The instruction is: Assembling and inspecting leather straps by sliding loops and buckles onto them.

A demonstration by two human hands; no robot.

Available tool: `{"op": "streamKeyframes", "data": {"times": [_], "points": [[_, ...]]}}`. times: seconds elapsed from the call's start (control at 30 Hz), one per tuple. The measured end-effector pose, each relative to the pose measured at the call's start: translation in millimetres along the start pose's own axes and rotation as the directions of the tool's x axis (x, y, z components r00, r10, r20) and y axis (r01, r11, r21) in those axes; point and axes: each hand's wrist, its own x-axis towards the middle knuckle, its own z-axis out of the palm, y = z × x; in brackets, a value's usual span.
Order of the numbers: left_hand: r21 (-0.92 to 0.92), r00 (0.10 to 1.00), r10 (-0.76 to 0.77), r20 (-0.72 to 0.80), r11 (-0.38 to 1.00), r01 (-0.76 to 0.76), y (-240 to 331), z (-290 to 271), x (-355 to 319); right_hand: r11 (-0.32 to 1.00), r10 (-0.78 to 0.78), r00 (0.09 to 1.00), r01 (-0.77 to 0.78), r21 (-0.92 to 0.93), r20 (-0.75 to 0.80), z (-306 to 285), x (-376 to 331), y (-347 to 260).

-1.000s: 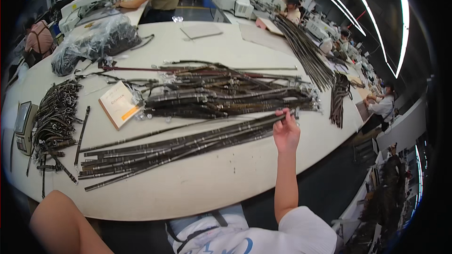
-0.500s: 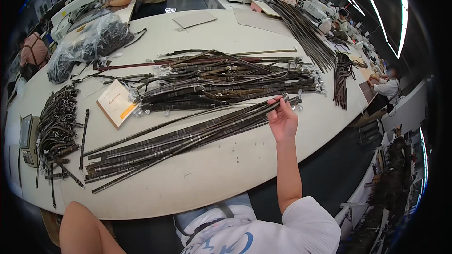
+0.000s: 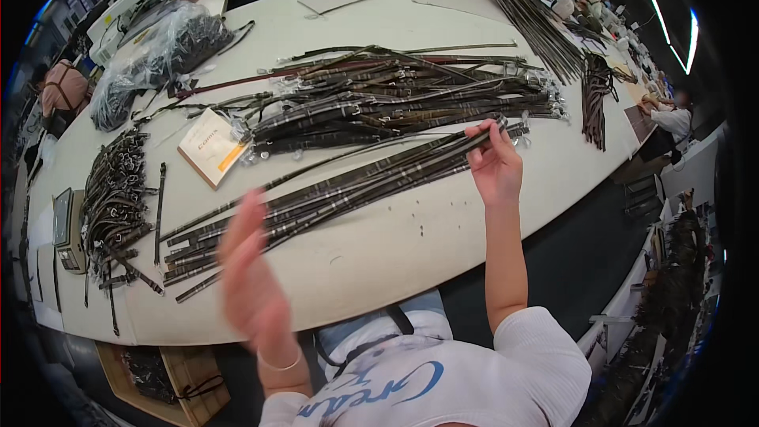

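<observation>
My right hand is closed on the buckle end of a dark plaid belt, pinched between thumb and fingertips. That belt belongs to a row of long dark plaid belts lying slantwise across the near part of the table. Over the left part of this row hangs my left hand, smeared by motion; its fingers look stretched out and nothing shows in them. Just beyond lies a large pile of belts, many with metal buckles and bits of clear plastic.
A notepad rests left of the pile. Farther left are a heap of short buckled straps and a scale. A plastic-wrapped bundle lies at the back left, long straps at the back right. A wooden drawer shows below.
My left hand has come up into view over the near belts. My right hand keeps its grip on the belt end. The view has tilted down and shifted a little.
</observation>
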Motion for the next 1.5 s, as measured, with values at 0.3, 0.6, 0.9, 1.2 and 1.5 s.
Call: {"op": "streamKeyframes", "data": {"times": [0.3,0.6,0.9,1.2,1.5], "points": [[0.579,0.845,-0.515,0.144,0.736,0.350,-100.9,67.0,-47.4,0.994,0.104,0.975,-0.099,-0.035,0.194,34.2,-34.1,38.7],[0.744,0.852,-0.448,0.272,0.659,0.109,-68.1,33.6,-28.7,0.806,0.451,0.878,-0.323,0.496,-0.162,-21.2,-17.0,35.0],[0.740,0.676,-0.722,0.150,0.535,0.407,-31.4,-43.2,-33.9,0.973,0.229,0.912,-0.226,0.049,-0.340,-81.2,0.5,9.6],[0.897,0.554,-0.812,-0.181,0.095,0.432,20.4,-138.9,-18.6,0.966,0.244,0.939,-0.214,0.144,-0.241,-117.0,10.8,-30.0],[0.991,0.909,-0.415,-0.025,-0.127,-0.030,16.8,-187.8,-51.6,0.963,0.116,0.896,-0.208,-0.174,-0.428,-154.1,-12.2,-22.5]]}}
